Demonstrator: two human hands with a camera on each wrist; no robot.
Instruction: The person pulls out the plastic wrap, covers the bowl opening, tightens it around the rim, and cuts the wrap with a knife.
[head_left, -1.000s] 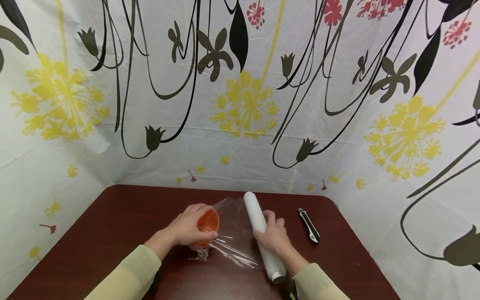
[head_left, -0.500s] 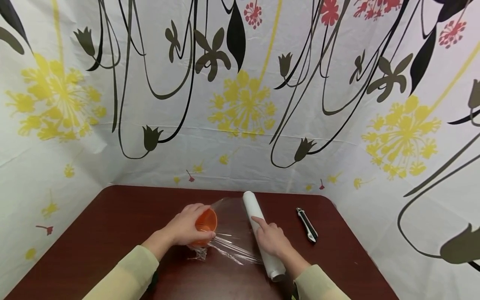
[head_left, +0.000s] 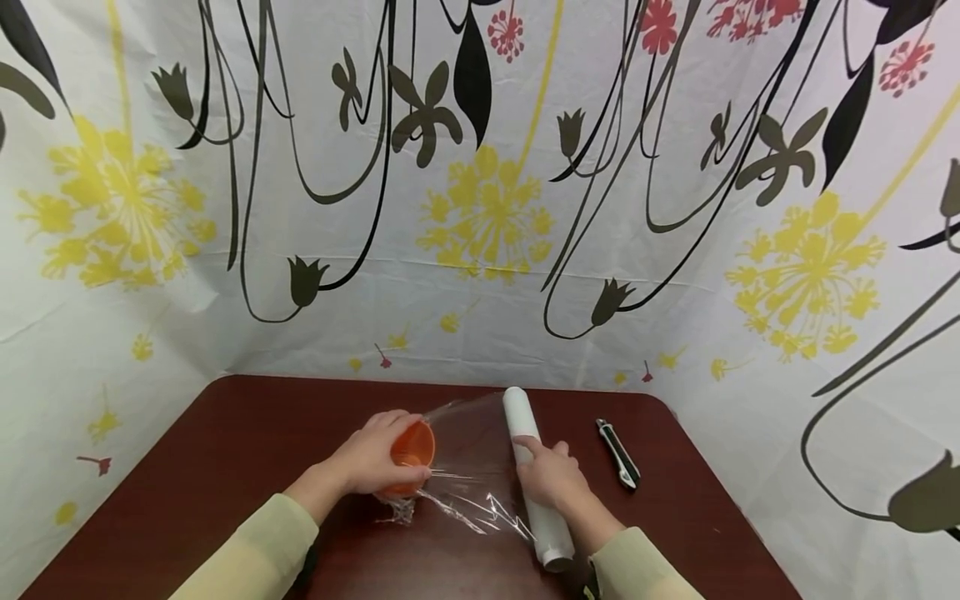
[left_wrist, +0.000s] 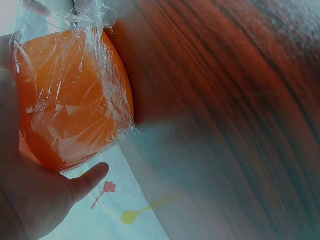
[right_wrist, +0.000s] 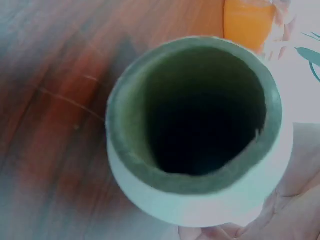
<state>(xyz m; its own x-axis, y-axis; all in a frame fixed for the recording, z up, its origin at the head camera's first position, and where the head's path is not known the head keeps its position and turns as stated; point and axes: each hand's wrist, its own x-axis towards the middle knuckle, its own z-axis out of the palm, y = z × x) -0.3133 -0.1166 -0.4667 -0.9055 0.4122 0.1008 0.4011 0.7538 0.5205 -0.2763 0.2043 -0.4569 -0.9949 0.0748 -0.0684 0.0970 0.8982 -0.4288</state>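
My left hand [head_left: 369,457] grips an orange cup [head_left: 415,446], tipped on its side with the mouth toward the right. Clear plastic wrap covers the cup in the left wrist view, bunched and wrinkled along one side [left_wrist: 107,75]. From the cup, a sheet of plastic wrap [head_left: 472,458] runs to a white roll of plastic wrap [head_left: 551,533]. My right hand [head_left: 555,482] holds this roll around its middle, one finger lying across the top. The roll's hollow core [right_wrist: 205,115] faces the right wrist camera. My left fingers are partly hidden behind the cup.
A black and silver utility knife [head_left: 618,454] lies to the right of the roll. The dark red-brown table [head_left: 255,450] has rounded far corners. A white floral-patterned cloth [head_left: 480,333] hangs behind it and along both sides.
My right hand has changed its hold, one finger now across the roll. The roll has shifted slightly right, and the wrap between it and the cup spreads wider. The left hand stays with the cup.
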